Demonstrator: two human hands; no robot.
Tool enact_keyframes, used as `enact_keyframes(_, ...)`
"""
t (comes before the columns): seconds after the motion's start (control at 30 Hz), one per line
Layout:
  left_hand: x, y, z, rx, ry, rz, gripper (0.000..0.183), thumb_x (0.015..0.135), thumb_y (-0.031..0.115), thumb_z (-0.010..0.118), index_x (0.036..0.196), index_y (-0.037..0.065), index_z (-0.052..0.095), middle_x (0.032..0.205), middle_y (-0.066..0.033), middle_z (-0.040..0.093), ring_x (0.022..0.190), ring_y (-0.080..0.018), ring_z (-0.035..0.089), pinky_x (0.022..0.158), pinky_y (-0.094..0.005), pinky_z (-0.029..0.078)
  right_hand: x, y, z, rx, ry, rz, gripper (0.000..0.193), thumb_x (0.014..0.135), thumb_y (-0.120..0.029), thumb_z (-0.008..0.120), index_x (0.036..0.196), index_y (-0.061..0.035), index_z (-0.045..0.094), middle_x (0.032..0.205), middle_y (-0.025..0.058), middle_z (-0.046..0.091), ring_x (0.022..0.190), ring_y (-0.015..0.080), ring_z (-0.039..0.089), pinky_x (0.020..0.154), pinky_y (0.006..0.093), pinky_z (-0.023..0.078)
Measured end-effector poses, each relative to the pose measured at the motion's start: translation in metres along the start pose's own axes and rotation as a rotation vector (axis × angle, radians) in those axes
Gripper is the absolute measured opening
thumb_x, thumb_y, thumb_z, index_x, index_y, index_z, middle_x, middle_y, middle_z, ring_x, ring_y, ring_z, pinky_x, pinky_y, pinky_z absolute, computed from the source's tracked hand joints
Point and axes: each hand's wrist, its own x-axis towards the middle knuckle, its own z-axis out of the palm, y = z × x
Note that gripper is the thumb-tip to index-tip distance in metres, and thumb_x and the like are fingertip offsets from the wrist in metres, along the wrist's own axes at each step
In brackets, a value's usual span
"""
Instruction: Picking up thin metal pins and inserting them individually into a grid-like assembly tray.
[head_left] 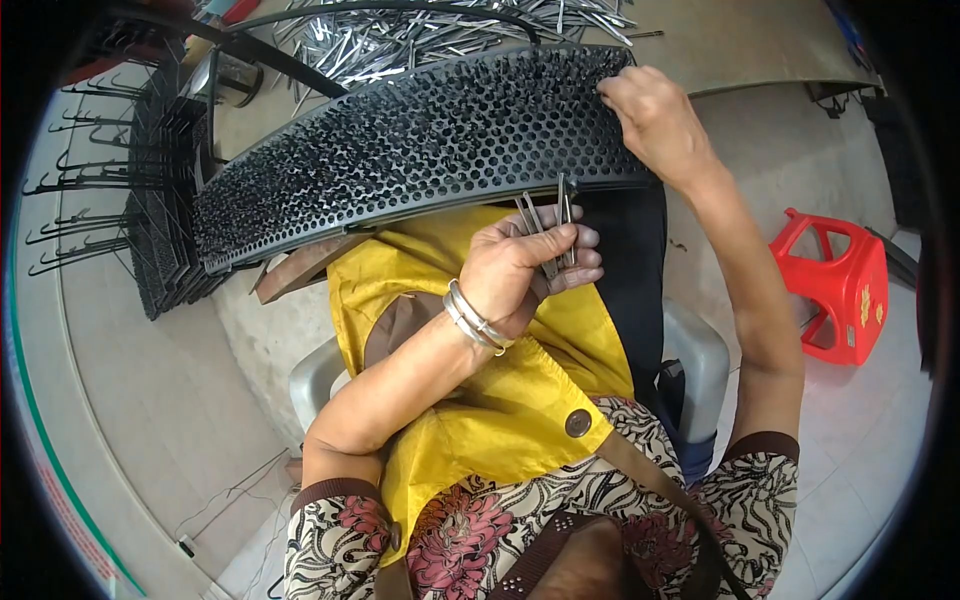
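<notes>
At your far left stands a stack of black perforated racks (165,190) with thin hooks (85,180) jutting outward from it. Just beyond its right side, a metal container (238,82) sits on the table (745,40). Next comes the curved black perforated panel (580,140), reaching across in front of you, with a loose heap of slim metal strips (400,30) on the table behind it. Your left hand (515,255) is over your yellow apron (590,325), near the panel's lower edge; its thumb and fingers grip a few slim metal pieces (563,205), whose tips point toward the panel. Your right hand (662,122) is at the panel's right end, fingers curled together; you cannot tell from here whether they pinch anything. Farthest right, a red plastic stool (855,285) stands on the floor, well apart from the panel.
</notes>
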Motion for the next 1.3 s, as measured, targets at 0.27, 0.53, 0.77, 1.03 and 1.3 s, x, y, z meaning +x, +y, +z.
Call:
enact_keyframes(0.27, 0.002, 0.003, 0.002, 0.068, -0.056, 0.016, 0.016, 0.08, 0.001, 0.052, 0.096, -0.003, 0.053, 0.082, -0.0132, 0.06, 0.07, -0.0223, 0.06, 0.067, -0.0338, 0.053, -0.025, -0.067, -0.017, 1.176, -0.188, 0.694, 0.013, 0.072, 0.002, 0.063, 0.085, 0.0019, 0.061, 0.072, 0.003, 0.06, 0.062, 0.0049, 0.054, 0.054, 0.0165, 0.044)
enact_keyframes(0.53, 0.004, 0.006, -0.003, 0.025, -0.051, 0.006, 0.016, 0.081, 0.001, 0.051, 0.096, -0.004, 0.052, 0.083, -0.0141, 0.06, 0.07, -0.0227, 0.06, 0.066, -0.0336, 0.053, -0.019, -0.051, -0.023, 0.874, 0.148, 0.83, 0.013, 0.071, 0.0, 0.065, 0.082, 0.0026, 0.06, 0.066, 0.0017, 0.057, 0.054, 0.0042, 0.048, 0.048, 0.016, 0.038)
enact_keyframes(0.77, 0.007, 0.002, -0.011, -0.029, -0.016, -0.015, 0.018, 0.082, 0.004, 0.05, 0.099, -0.004, 0.05, 0.086, -0.0155, 0.058, 0.073, -0.0238, 0.06, 0.068, -0.034, 0.053, -0.004, -0.019, 0.003, 0.379, 0.573, 0.481, 0.012, 0.072, -0.003, 0.067, 0.081, 0.0022, 0.06, 0.068, -0.0039, 0.055, 0.06, 0.0012, 0.045, 0.054, 0.0141, 0.038)
enact_keyframes(1.03, 0.004, 0.003, -0.009, -0.031, -0.027, -0.016, 0.019, 0.085, 0.007, 0.046, 0.1, -0.004, 0.048, 0.086, -0.015, 0.057, 0.073, -0.0232, 0.059, 0.068, -0.0337, 0.052, 0.002, -0.018, 0.015, 0.067, 0.385, -0.006, 0.01, 0.068, 0.001, 0.064, 0.076, 0.0012, 0.058, 0.073, 0.0129, 0.057, 0.06, 0.0237, 0.054, 0.057, 0.0276, 0.045)
enact_keyframes(1.3, -0.001, 0.009, -0.01, -0.003, -0.058, -0.006, 0.018, 0.085, 0.006, 0.046, 0.1, -0.004, 0.048, 0.087, -0.0146, 0.058, 0.074, -0.0227, 0.059, 0.068, -0.0334, 0.052, -0.011, -0.073, -0.003, 0.47, 0.192, 0.335, 0.015, 0.07, 0.002, 0.063, 0.085, 0.0025, 0.06, 0.071, 0.0053, 0.058, 0.056, 0.0074, 0.051, 0.049, 0.0194, 0.04)
